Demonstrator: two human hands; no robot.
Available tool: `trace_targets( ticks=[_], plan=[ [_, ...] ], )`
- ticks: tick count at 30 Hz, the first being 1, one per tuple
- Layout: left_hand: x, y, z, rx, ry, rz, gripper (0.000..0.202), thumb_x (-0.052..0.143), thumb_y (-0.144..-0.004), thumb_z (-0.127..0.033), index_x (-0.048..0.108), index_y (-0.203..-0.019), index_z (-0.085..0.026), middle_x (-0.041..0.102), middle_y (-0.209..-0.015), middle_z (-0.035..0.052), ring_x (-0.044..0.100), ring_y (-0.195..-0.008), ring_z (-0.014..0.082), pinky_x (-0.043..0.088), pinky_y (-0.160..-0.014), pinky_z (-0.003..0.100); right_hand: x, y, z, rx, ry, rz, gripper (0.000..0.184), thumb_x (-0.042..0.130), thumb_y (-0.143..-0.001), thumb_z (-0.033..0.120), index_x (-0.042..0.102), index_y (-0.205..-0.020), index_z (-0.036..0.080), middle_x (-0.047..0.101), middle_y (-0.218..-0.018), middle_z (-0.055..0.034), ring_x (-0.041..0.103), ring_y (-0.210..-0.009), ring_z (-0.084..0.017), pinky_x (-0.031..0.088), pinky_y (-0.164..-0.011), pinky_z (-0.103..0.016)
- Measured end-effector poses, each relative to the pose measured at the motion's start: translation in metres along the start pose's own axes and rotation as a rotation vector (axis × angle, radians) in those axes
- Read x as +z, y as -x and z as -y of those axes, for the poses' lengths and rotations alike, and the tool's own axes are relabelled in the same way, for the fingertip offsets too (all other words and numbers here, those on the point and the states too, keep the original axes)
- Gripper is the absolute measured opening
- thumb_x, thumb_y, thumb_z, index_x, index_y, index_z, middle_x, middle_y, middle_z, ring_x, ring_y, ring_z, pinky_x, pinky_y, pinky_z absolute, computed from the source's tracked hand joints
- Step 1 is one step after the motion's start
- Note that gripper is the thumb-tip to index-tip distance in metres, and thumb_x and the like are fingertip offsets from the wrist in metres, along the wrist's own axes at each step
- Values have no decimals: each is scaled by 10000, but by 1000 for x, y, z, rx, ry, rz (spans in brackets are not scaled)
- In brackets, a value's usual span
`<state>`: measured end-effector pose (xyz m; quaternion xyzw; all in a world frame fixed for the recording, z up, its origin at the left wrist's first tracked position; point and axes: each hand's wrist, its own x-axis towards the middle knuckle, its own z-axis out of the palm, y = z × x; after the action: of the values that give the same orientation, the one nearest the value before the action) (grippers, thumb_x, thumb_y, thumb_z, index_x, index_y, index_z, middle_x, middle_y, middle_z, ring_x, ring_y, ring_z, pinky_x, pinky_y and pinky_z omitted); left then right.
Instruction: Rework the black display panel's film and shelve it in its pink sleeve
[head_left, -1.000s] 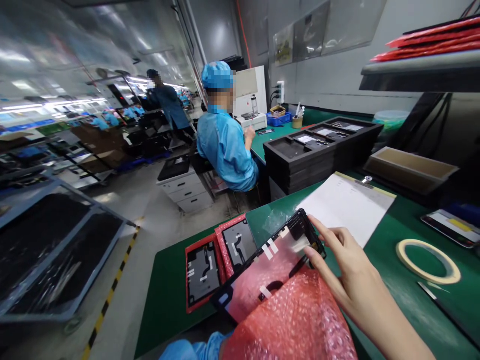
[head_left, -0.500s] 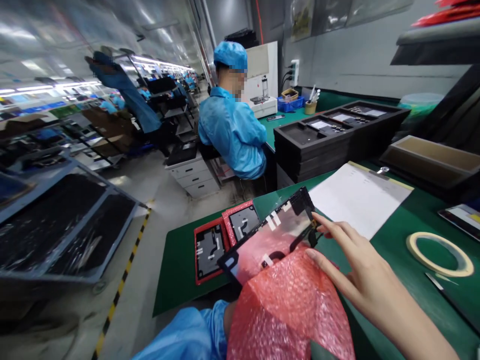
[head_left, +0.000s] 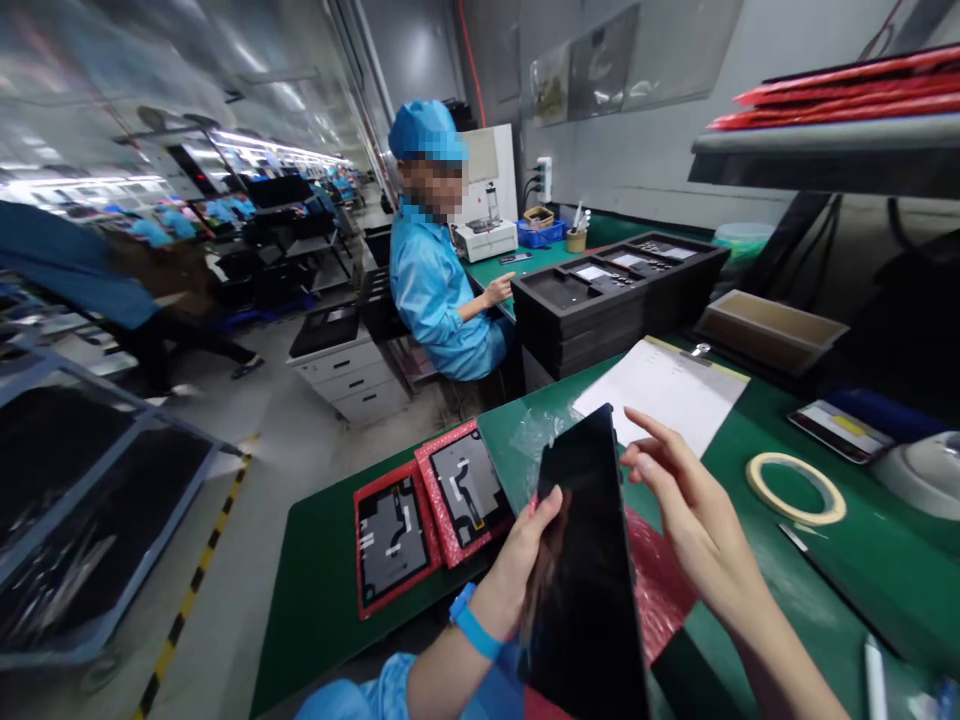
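Note:
A black, glossy tablet screen panel (head_left: 583, 560) stands tilted in front of me, dark face toward me. My left hand (head_left: 529, 545) grips its left side, thumb over the front; the other fingers are hidden behind it. Close to the panel's upper right edge is my right hand (head_left: 679, 500), its fingers apart and loosely bent, holding nothing; I cannot tell whether a fingertip touches the edge. Behind and below the panel shows a red bubble-wrap bag (head_left: 660, 580). Two more panels, a left one (head_left: 394, 540) and a right one (head_left: 466, 490), lie back side up on red bubble wrap.
A clipboard with white paper (head_left: 660, 395), a tape roll (head_left: 756, 488) and a thin dark blade-like tool (head_left: 840, 590) lie on the green table (head_left: 300, 590). Stacked black foam trays (head_left: 585, 320) stand beyond, beside a seated co-worker (head_left: 431, 270). Red bags (head_left: 847, 92) rest on a shelf.
The panel has turned from its taped back to its black face and stands steeper. My left hand has come into view on it. The right hand has moved slightly off its edge.

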<state>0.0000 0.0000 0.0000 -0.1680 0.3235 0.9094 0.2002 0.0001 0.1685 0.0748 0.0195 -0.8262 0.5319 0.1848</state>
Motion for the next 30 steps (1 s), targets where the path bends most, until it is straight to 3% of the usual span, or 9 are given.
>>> trace_targets(
  ticks=[2,4,10,15,22,25,30],
  plan=[
    [4,3,-5,6,-27,-4,600,1137,-610,-457,839,-1068,-208,877,-1164,96,805,-1239,361,601,-1194,497,-5,-5,-4,75,-27,-58,582,539,-1029,624,723,-1448,265,731,-1016,-50,699,-921,-230,600,-925,-388],
    [7,7,-10,34,-71,-14,676,1160,-522,-497,848,-1053,-220,894,-1117,84,805,-1266,380,578,-1224,489,-8,-9,-7,124,-46,-54,600,548,-991,637,749,-1411,258,715,-993,-52,676,-905,-239,594,-931,-405],
    [10,10,-11,121,-156,-20,761,1144,-521,-558,863,-1124,-189,900,-1144,130,814,-1257,405,565,-1231,521,-5,-10,-12,154,-59,-40,658,567,-956,714,757,-1379,247,698,-991,-64,674,-932,-257,600,-939,-420],
    [13,12,-13,101,-171,-37,790,1153,-452,-577,865,-1075,-186,898,-1172,139,816,-1250,415,574,-1219,522,-5,-10,-19,129,-40,-79,700,567,-987,765,715,-1456,266,726,-1056,-70,688,-923,-250,606,-936,-420],
    [14,12,-14,101,-200,-24,759,1148,-462,-585,861,-1046,-193,905,-1066,110,834,-1202,402,571,-1222,524,-6,-10,-22,106,-15,-70,705,542,-1018,802,752,-1436,275,748,-1101,-88,695,-972,-268,609,-953,-432],
    [14,12,-14,80,-218,-19,768,1141,-469,-602,865,-1052,-186,904,-1065,111,828,-1214,405,565,-1228,520,-6,-10,-20,121,-18,-76,691,544,-1017,802,773,-1397,272,750,-1143,-99,700,-1017,-281,602,-978,-446],
    [13,12,-13,68,-182,-28,790,1149,-476,-572,860,-1091,-168,899,-1096,132,828,-1204,415,587,-1196,523,-6,-11,-20,120,-36,-113,655,566,-996,799,806,-1293,267,727,-1045,-78,681,-935,-265,576,-1002,-471]
  ],
)
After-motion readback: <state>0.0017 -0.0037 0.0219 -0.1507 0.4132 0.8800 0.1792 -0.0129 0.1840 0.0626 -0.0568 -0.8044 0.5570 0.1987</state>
